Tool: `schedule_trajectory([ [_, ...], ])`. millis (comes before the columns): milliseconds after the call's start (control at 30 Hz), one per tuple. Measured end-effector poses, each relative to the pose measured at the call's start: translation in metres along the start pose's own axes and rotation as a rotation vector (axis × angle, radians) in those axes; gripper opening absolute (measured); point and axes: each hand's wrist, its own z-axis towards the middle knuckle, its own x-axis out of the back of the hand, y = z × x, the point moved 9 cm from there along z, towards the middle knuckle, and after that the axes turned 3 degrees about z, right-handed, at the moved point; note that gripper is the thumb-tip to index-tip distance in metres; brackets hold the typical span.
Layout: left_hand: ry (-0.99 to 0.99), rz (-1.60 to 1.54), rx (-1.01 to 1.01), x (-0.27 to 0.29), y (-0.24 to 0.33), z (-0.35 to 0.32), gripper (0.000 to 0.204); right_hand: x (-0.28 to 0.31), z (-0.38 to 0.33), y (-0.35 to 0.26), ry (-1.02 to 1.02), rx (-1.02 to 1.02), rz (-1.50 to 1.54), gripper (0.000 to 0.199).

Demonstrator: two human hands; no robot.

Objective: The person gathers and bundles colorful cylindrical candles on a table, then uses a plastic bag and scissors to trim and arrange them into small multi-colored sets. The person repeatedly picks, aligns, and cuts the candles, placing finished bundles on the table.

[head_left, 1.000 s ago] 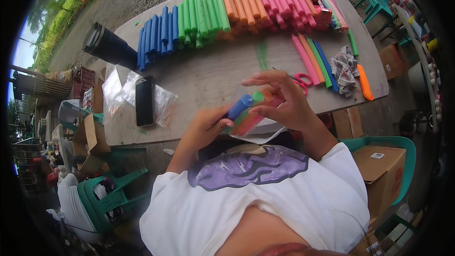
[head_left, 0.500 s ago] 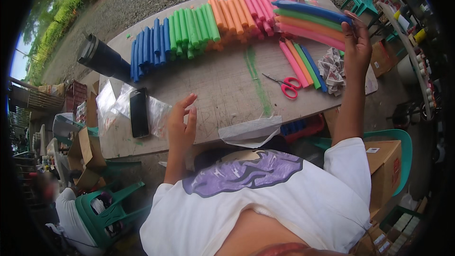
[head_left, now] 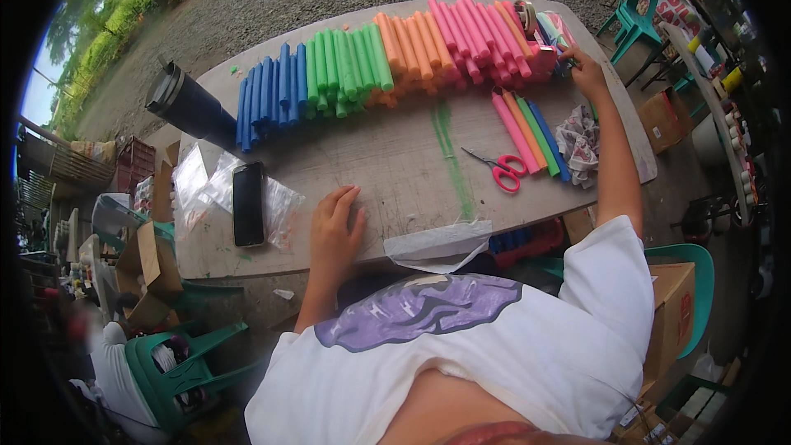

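Note:
At the table's far right corner, my right hand is closed round the near end of a candle bundle. Blue and green show in that bundle, and my fingers hide part of it. My left hand lies by the table's front edge, fingers stretched and nothing in it. Between my hands are red-handled scissors and a row of four-colour candles. Crumpled printed paper sits beside that row. Along the far side lie stacked blue candles, green candles, orange candles and pink candles.
A dark tumbler leans at the left in this view. Near it a black phone rests on clear plastic bags. A tape roll is behind the pink candles. White plastic hangs over the front edge.
My right hand has lowered the raised candle bundle to the far right corner of the table. My left hand has come down onto the tabletop, slightly to the right.

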Motion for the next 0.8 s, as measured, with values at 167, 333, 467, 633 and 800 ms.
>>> schedule_trajectory([
  [167,0.003,0.027,-0.011,-0.004,0.001,0.002,0.035,0.006,0.002,0.012,0.067,0.117,-0.062,0.048],
  [333,-0.006,0.04,-0.009,-0.004,0.004,0.004,0.035,-0.017,-0.003,0.019,0.128,0.081,-0.794,0.068],
  [467,-0.012,0.053,-0.011,-0.005,0.004,0.003,0.035,-0.02,-0.01,0.004,0.14,0.346,-0.694,0.069],
  [633,-0.006,0.057,0.007,-0.008,0.002,0.003,0.035,-0.018,-0.014,-0.007,0.091,0.323,-0.499,0.069],
  [800,-0.011,0.064,-0.008,-0.006,0.004,0.004,0.035,0.01,-0.022,-0.008,0.202,0.231,-0.125,0.062],
])
